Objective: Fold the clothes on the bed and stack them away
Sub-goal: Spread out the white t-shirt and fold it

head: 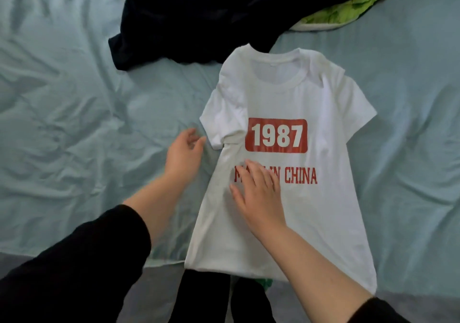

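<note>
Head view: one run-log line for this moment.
white T-shirt: face up, spread on bed sheet | left hand: open by sleeve | right hand: flat on print | dark garment: heaped beyond collar

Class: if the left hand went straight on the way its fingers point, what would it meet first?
Probably the sleeve of the white T-shirt, just beyond the left hand; its height above the bed is unclear.

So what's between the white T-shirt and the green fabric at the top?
Only bare, wrinkled bedsheet, as the head view shows; the white T-shirt and green fabric lie apart.
</note>
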Action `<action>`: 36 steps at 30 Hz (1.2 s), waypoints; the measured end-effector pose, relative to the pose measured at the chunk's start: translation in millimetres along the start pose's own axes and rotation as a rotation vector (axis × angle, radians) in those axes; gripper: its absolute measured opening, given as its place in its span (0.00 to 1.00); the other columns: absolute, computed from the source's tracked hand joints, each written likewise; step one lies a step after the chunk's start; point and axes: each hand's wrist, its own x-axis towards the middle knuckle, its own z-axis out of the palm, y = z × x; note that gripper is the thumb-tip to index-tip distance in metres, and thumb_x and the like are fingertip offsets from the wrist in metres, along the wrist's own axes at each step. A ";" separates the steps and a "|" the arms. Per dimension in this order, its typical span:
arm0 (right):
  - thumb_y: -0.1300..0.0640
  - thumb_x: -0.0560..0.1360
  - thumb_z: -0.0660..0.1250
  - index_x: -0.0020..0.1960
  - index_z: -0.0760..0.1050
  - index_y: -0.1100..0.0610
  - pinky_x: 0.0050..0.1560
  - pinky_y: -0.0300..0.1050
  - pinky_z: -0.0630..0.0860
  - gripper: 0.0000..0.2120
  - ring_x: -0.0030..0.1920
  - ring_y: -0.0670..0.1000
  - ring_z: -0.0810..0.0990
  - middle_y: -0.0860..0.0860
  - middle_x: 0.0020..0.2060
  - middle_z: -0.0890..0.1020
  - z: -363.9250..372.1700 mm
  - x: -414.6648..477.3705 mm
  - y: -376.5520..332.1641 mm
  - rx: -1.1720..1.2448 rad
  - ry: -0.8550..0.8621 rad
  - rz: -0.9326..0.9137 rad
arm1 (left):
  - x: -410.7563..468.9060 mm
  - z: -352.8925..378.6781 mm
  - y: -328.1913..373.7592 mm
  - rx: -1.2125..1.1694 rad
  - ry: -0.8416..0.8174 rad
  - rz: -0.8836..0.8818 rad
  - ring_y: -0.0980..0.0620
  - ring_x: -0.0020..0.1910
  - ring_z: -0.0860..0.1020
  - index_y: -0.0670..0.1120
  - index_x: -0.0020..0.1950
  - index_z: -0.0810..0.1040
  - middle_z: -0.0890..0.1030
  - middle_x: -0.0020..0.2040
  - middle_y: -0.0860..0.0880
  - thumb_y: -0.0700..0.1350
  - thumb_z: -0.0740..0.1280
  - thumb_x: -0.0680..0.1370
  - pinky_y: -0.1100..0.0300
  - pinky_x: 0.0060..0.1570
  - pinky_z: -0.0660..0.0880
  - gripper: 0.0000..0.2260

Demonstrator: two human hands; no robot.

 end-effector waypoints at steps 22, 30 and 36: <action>0.49 0.79 0.56 0.59 0.77 0.52 0.52 0.47 0.74 0.15 0.51 0.51 0.79 0.49 0.50 0.82 -0.5 131.6 -97.7 0.633 0.043 0.094 | 115.8 -78.9 50.5 -0.089 -0.288 -0.027 0.54 0.32 0.75 0.49 0.45 0.74 0.75 0.36 0.52 0.46 0.60 0.78 0.59 0.31 0.74 0.05; 0.58 0.77 0.58 0.74 0.64 0.52 0.74 0.46 0.51 0.25 0.74 0.51 0.62 0.50 0.70 0.71 32.1 158.2 -127.3 0.338 -0.191 -0.088 | 165.7 -108.9 32.9 0.417 -0.149 0.194 0.49 0.42 0.76 0.54 0.50 0.74 0.80 0.45 0.51 0.47 0.58 0.80 0.56 0.42 0.72 0.05; 0.44 0.81 0.49 0.78 0.49 0.47 0.74 0.48 0.33 0.27 0.77 0.47 0.40 0.45 0.77 0.44 50.1 136.0 -103.1 0.065 -0.065 -0.194 | 161.4 -103.2 11.5 0.386 -0.163 0.171 0.52 0.43 0.75 0.51 0.47 0.74 0.78 0.46 0.52 0.54 0.70 0.74 0.59 0.41 0.68 0.09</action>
